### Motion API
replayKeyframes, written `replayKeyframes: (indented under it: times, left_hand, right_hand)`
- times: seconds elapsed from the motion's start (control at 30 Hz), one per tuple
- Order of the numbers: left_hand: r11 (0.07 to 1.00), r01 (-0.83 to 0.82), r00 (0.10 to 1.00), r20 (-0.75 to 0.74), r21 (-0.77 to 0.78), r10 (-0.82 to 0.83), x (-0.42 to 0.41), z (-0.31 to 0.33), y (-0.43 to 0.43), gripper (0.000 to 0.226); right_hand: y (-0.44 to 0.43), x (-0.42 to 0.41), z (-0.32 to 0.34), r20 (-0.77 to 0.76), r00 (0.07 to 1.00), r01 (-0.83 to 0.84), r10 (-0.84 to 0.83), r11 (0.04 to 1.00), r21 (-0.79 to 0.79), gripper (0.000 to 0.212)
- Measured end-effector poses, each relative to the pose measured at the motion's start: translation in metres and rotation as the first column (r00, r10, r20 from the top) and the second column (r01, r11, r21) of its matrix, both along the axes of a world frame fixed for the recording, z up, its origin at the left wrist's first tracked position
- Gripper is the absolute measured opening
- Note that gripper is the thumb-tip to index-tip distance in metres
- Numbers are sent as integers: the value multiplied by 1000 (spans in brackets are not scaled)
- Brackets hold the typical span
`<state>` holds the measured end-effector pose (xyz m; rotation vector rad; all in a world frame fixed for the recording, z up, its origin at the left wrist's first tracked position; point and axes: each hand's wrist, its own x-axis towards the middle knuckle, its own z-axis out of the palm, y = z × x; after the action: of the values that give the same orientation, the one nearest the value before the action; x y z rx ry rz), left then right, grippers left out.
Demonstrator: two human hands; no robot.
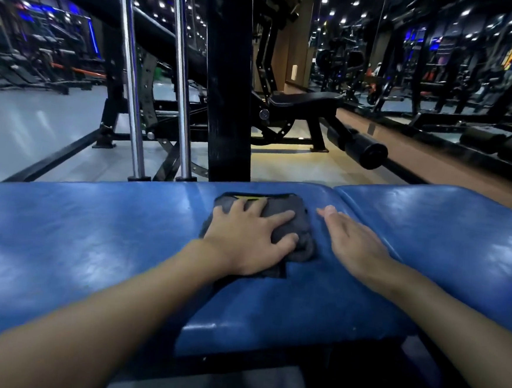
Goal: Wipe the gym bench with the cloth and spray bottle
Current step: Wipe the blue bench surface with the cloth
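Your left hand (246, 239) lies spread flat on the dark cloth (302, 228), pressing it to the blue surface (91, 242) near the far edge. Your right hand (356, 247) rests open and empty just beside the cloth. No spray bottle shows. The cloth looks bunched under your thumb, so it may roll and skip patches. A push forward could slide it off the far edge.

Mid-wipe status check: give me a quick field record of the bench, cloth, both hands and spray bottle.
bench: blue padded surface, glossy
cloth: dark grey, bunched, lying on the bench
left hand: flat on the cloth, fingers spread, pressing it down
right hand: fingers straight, resting on the bench just right of the cloth
spray bottle: not in view
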<state>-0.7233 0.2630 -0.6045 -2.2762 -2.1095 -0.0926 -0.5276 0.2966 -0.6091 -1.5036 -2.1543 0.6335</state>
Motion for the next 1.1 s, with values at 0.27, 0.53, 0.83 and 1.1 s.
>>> replayKeyframes:
  times: [0.27,0.53,0.83,1.1]
  left_hand:
    - [999,15,999,-31,30,-14,19,0,-97,71]
    - [998,-45,999,2,-36,45,6,-1,-51,74]
    - [986,-157,987,33,-62,159,-36,3,78,76]
    - [981,-186,980,58,-52,189,-44,6,115,69]
  right_hand:
    - [-13,2,3,199,980,7,-30,994,112,72]
    - [-19,0,-2,313,947,-106,72,990,94,56]
    - [-9,-1,-13,409,909,-144,84,982,119,79]
    - [-9,0,-13,409,909,-135,77,984,116,55]
